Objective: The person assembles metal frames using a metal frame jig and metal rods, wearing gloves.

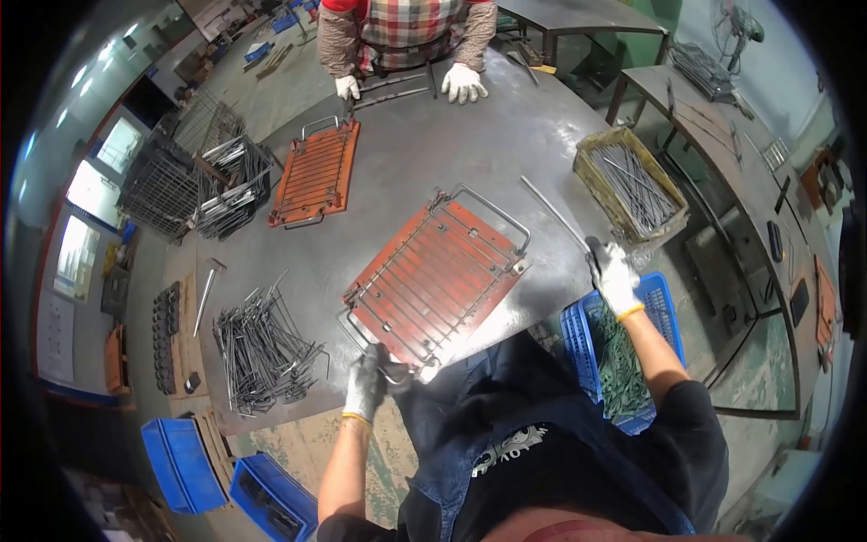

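In front of me an orange-red jig plate (470,294) lies slanted on the metal table, with a grid of thin wires laid across it. A U-shaped bent rod (499,214) stands out at its far end, and another bent rod (350,327) at its near end. My left hand (364,387), in a white glove with dark fingers, is closed around the near bent rod by the jig's corner; its fingertips are partly hidden. My right hand (614,278), gloved likewise, is closed on one end of a straight metal rod (553,210) that points away to the far left.
Across the table, a person's gloved hands (463,84) rest by a dark frame. A second orange jig (318,172) lies far left. Wire pieces (262,348) and a hammer (207,294) are left. A rod-filled box (632,185) stands right, above a blue basket (668,312) of green pieces.
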The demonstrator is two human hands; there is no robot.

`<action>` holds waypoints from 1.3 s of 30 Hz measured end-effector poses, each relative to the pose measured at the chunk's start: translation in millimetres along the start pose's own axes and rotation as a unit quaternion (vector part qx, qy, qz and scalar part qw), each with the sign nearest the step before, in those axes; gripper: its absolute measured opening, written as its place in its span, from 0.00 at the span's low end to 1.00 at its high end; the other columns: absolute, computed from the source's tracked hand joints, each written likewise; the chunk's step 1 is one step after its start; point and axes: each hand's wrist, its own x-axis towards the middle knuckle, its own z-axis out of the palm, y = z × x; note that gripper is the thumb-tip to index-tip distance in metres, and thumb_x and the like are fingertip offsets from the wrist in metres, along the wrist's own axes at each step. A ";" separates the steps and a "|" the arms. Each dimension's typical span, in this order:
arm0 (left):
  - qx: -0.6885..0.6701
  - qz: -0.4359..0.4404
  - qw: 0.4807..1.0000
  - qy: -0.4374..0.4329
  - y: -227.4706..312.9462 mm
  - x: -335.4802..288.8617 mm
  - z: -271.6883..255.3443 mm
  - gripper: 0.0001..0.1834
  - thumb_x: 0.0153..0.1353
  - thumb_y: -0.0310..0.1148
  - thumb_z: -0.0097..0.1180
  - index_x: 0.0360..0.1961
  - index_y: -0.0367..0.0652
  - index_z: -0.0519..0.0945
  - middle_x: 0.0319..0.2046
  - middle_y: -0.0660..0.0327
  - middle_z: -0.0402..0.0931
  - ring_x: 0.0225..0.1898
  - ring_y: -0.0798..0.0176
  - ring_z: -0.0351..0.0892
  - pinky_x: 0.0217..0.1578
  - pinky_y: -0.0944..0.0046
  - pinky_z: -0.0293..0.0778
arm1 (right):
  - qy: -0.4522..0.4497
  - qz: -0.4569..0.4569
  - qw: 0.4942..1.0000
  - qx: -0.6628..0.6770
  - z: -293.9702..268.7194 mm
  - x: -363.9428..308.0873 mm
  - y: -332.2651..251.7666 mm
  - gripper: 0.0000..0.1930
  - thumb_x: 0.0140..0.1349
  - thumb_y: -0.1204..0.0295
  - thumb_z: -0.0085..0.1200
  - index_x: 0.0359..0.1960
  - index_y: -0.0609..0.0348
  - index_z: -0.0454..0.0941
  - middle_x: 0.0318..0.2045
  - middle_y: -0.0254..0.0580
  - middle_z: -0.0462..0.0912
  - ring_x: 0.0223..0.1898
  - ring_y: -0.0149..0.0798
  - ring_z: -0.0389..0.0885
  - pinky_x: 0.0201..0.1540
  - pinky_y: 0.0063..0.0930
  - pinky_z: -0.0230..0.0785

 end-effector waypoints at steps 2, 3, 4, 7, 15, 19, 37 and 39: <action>-0.006 -0.026 0.999 0.020 -0.1 -13.6 21.8 0.14 0.66 0.40 0.48 0.36 0.37 0.77 0.29 0.60 0.76 0.24 0.65 0.77 0.25 0.64 0.75 | 0.023 0.006 0.999 0.033 0.8 -11.1 -2.1 0.15 0.59 0.68 0.53 0.49 0.51 0.76 0.30 0.52 0.74 0.34 0.53 0.74 0.35 0.45 0.67; 0.005 -0.044 0.999 0.020 -2.1 -13.0 27.0 0.13 0.65 0.38 0.48 0.34 0.39 0.77 0.27 0.60 0.75 0.22 0.64 0.76 0.24 0.64 0.75 | 0.041 0.015 0.997 0.056 -4.2 -16.1 -9.0 0.17 0.59 0.69 0.54 0.51 0.51 0.76 0.30 0.52 0.74 0.34 0.53 0.74 0.36 0.45 0.67; -0.091 -0.070 0.993 0.022 -5.7 -13.7 39.1 0.10 0.63 0.36 0.47 0.29 0.43 0.75 0.25 0.60 0.75 0.19 0.65 0.75 0.20 0.65 0.72 | 0.047 0.040 0.993 0.096 -11.9 -19.9 -16.2 0.18 0.56 0.75 0.56 0.50 0.53 0.77 0.31 0.48 0.76 0.37 0.50 0.74 0.42 0.41 0.67; -0.161 -0.102 0.978 -0.087 4.8 -15.0 68.6 0.11 0.66 0.37 0.45 0.39 0.41 0.70 0.30 0.50 0.78 0.28 0.52 0.82 0.27 0.54 0.82 | 0.108 0.022 0.993 0.050 -6.4 -41.2 -6.2 0.22 0.56 0.75 0.56 0.54 0.53 0.74 0.38 0.49 0.75 0.42 0.50 0.72 0.47 0.42 0.64; -0.177 -0.072 0.970 -0.151 39.4 22.5 146.2 0.20 0.69 0.41 0.41 0.48 0.31 0.67 0.35 0.50 0.76 0.32 0.55 0.81 0.31 0.55 0.83 | 0.020 0.139 0.989 0.046 -17.6 -58.0 -11.4 0.22 0.61 0.75 0.47 0.59 0.49 0.69 0.48 0.57 0.73 0.44 0.57 0.76 0.41 0.43 0.71; -0.148 -0.055 0.962 -0.223 30.4 82.2 167.7 0.21 0.70 0.46 0.38 0.45 0.37 0.70 0.31 0.54 0.77 0.26 0.60 0.77 0.26 0.62 0.76 | 0.039 0.248 0.920 0.300 -39.1 -54.9 -44.7 0.20 0.62 0.75 0.50 0.56 0.58 0.70 0.33 0.43 0.84 0.34 0.38 0.83 0.41 0.34 0.73; -0.349 0.118 0.918 0.144 163.5 272.6 68.3 0.22 0.69 0.47 0.35 0.52 0.44 0.71 0.47 0.56 0.74 0.50 0.58 0.71 0.55 0.58 0.65 | 0.060 -0.019 0.995 0.081 21.1 0.9 -64.0 0.16 0.57 0.74 0.54 0.49 0.53 0.79 0.31 0.44 0.78 0.31 0.47 0.75 0.34 0.39 0.67; -0.385 0.144 0.895 0.172 177.3 301.6 41.5 0.21 0.67 0.51 0.40 0.51 0.50 0.72 0.47 0.62 0.73 0.47 0.59 0.70 0.51 0.57 0.66 | 0.052 -0.010 0.994 0.094 19.3 2.9 -69.2 0.16 0.57 0.75 0.54 0.49 0.53 0.79 0.33 0.44 0.79 0.32 0.46 0.75 0.35 0.38 0.67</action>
